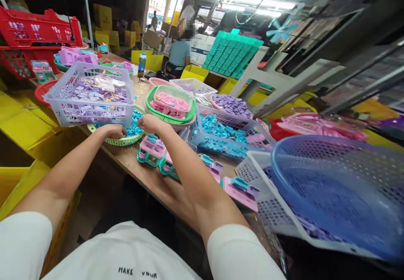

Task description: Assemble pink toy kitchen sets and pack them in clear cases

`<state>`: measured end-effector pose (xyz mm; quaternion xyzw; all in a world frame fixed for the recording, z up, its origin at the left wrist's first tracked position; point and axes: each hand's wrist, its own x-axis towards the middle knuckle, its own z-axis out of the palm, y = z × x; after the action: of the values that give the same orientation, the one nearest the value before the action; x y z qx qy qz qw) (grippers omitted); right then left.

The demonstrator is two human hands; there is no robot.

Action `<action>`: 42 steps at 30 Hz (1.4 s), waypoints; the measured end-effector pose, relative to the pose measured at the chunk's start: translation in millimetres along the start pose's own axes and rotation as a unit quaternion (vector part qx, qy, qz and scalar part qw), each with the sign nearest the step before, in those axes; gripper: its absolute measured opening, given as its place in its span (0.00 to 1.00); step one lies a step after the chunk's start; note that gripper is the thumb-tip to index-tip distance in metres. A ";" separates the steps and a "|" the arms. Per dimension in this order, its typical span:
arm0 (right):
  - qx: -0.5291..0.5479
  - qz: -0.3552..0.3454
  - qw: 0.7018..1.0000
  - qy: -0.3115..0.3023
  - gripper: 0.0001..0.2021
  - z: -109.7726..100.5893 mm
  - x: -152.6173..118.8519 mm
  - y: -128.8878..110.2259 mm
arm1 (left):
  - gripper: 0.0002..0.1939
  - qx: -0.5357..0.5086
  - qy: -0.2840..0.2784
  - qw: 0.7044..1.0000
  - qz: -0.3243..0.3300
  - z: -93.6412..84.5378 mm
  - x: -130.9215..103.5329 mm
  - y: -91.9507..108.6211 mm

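Observation:
My left hand (115, 131) reaches into a pale yellow-green basket (124, 140) of small blue plastic pieces (135, 122). Its fingers are partly hidden among the pieces, so their grip does not show. At the right rim of that basket is my right hand (149, 123), its fingers curled closed; anything inside them is too small or hidden to name. Just below it stands a pink and green toy set (152, 149) with a blue piece on top. More such sets (241, 191) line the table's front edge, partly behind my right forearm.
A clear crate (94, 114) of purple parts rests above the basket. Pink pieces fill a tub in a green basket (172, 118). Rightward are a crate of blue pieces (221, 135) and a large blue basket (315, 145). Yellow boxes (23, 120) stand left; a person (179, 54) is farther back.

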<state>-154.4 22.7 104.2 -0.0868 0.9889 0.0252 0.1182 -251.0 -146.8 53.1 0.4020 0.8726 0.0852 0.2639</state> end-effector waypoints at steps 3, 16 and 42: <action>-0.024 -0.007 0.997 -0.067 0.15 6.5 42.0 -0.3 | 0.20 -0.027 -0.027 0.999 -0.008 7.2 5.3 -11.7; 0.051 -0.019 0.995 -0.088 0.21 30.5 79.8 39.9 | 0.13 -0.383 -0.008 0.924 0.007 24.0 -0.2 -22.5; 0.561 0.142 0.811 0.091 0.09 28.4 42.1 34.5 | 0.13 -0.183 0.047 0.979 0.078 26.4 -9.6 -9.0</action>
<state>-194.3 51.6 67.7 0.1344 0.8388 -0.5251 0.0505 -237.8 -161.7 31.3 0.4095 0.8197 0.2825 0.2840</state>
